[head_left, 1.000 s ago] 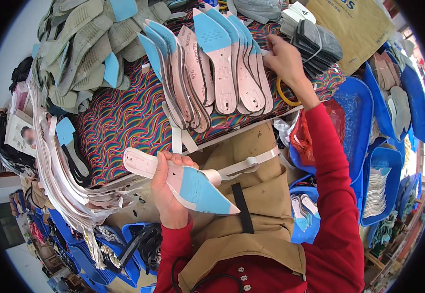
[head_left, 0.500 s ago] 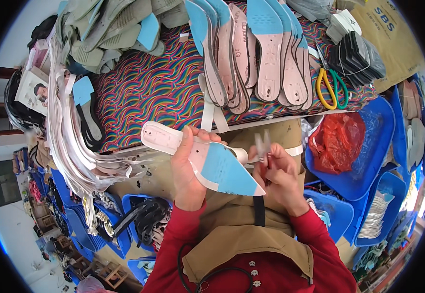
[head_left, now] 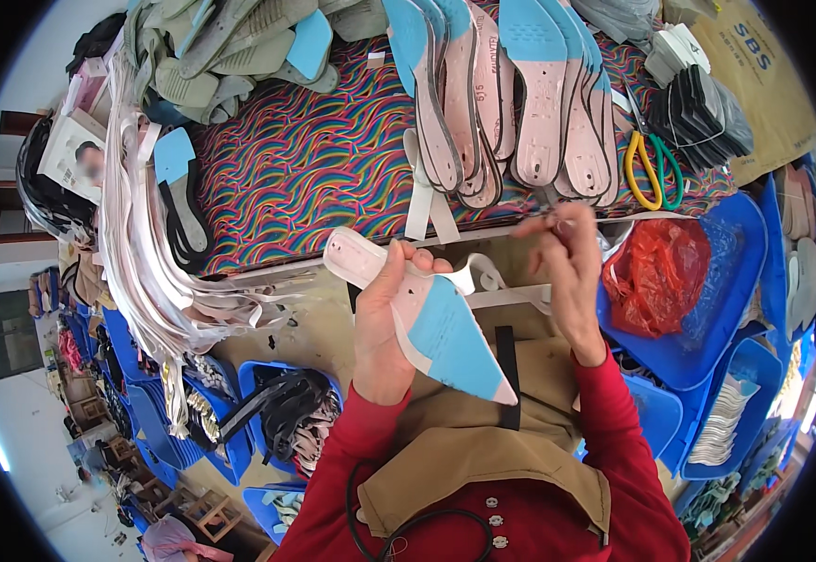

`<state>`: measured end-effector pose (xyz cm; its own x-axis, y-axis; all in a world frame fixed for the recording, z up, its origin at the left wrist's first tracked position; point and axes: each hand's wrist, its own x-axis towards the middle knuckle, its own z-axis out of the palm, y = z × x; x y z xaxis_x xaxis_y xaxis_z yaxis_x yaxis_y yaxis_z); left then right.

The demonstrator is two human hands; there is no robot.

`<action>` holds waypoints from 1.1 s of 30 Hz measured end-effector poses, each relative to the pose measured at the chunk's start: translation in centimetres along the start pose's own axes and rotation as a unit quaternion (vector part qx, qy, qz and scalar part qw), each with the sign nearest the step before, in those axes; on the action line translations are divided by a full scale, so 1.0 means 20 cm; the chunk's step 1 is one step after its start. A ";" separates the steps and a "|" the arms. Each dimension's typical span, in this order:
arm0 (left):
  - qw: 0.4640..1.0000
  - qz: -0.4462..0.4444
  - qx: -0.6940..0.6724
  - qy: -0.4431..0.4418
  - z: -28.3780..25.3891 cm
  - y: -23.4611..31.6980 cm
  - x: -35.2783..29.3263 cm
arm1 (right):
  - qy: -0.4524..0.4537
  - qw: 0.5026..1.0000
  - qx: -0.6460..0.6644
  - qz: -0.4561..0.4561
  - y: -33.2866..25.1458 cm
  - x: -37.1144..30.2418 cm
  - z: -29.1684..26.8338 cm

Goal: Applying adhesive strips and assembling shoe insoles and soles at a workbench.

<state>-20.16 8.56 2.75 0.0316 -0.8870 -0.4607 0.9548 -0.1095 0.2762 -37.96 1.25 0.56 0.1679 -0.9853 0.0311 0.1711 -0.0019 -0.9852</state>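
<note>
My left hand (head_left: pixel 385 323) grips a pink and blue insole (head_left: pixel 445 328) over my lap, thumb across its top and fingers beneath. Its rounded heel points up and left, its pointed blue end down and right. A white strip (head_left: pixel 485 270) curls away from the insole's far edge. At the table's front edge, right of the insole, my right hand (head_left: pixel 567 262) has its fingers bent together. A small two-bladed metal tool (head_left: pixel 547 196) pokes out at its fingertips, mostly hidden and blurred. Just beyond that hand lie stacked pink and blue insoles (head_left: pixel 539 122).
Yellow-and-green-handled scissors (head_left: pixel 653 169) lie right of the stacks, beside bundled black pieces (head_left: pixel 698 117). Grey-green insoles (head_left: pixel 230 56) pile up at far left. White strips (head_left: pixel 136 225) hang over the table's left end. A blue bin (head_left: pixel 736 253) at right holds a red plastic bag (head_left: pixel 661 276).
My right hand has moved away from the insole, up to the table edge, carrying the small metal tool. My left hand still holds the insole; more of the white strip shows.
</note>
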 end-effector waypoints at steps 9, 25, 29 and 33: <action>0.996 0.084 -0.003 -0.034 0.02 0.00 0.01 | -0.149 0.922 0.225 0.279 -0.13 -0.28 0.02; 0.995 0.099 -0.013 -0.025 0.01 -0.04 0.00 | -0.035 0.910 0.292 0.293 -0.04 -0.38 0.18; 0.994 0.102 0.036 0.015 0.01 -0.07 0.00 | -0.049 0.915 0.312 0.249 -0.02 -0.37 0.18; 0.994 0.098 0.041 0.004 0.02 -0.09 0.00 | -0.034 0.938 0.276 0.207 0.00 -0.34 0.20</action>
<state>-21.93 8.67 2.59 0.2181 -0.8911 -0.3980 0.9027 0.0293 0.4292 -35.27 8.72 0.95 0.3896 -0.8691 -0.3047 0.5516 0.4852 -0.6785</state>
